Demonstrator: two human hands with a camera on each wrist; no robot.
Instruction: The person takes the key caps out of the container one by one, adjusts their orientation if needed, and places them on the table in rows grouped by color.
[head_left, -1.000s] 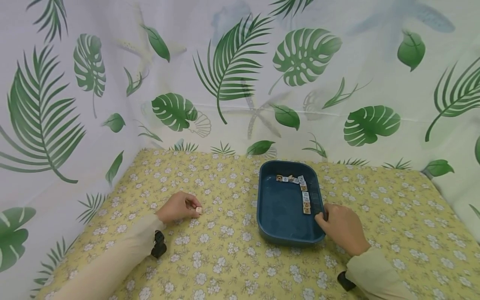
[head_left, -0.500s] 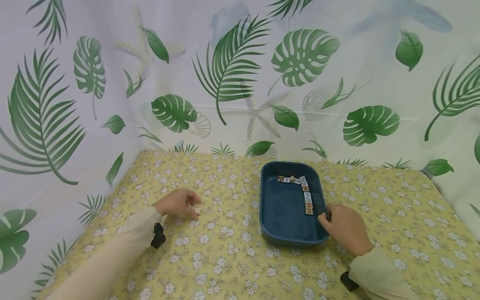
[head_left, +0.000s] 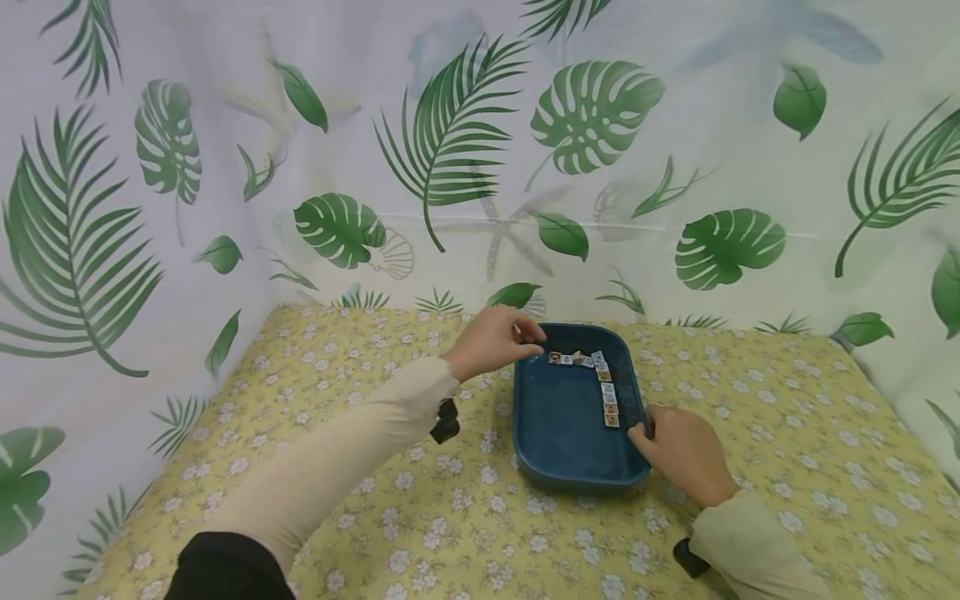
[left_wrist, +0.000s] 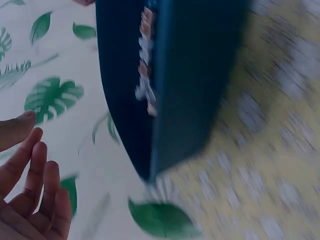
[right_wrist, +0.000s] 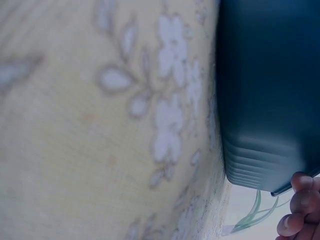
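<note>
In the head view, my left hand (head_left: 491,342) is over the far left corner of a dark blue rectangular tray (head_left: 566,433). Its thumb and index fingertips meet in a pinch. The small pale tile seen earlier is gone from the cloth, and the fingers hide whatever is between them. My right hand (head_left: 684,454) grips the tray's right rim, thumb on the inner side; some of its fingertips (right_wrist: 302,200) show under the rim in the right wrist view. Inside the tray, several small white and brown tiles (head_left: 609,393) form a bent row along the far and right walls.
A yellow flowered cloth (head_left: 420,492) covers the table. White fabric with green leaves (head_left: 465,250) hangs behind and at the left. Both wrists carry black straps with small devices (head_left: 446,421).
My left hand has lifted from the cloth, where its fingers were around the small pale tile, and moved right to the tray. The right hand stays on the rim.
</note>
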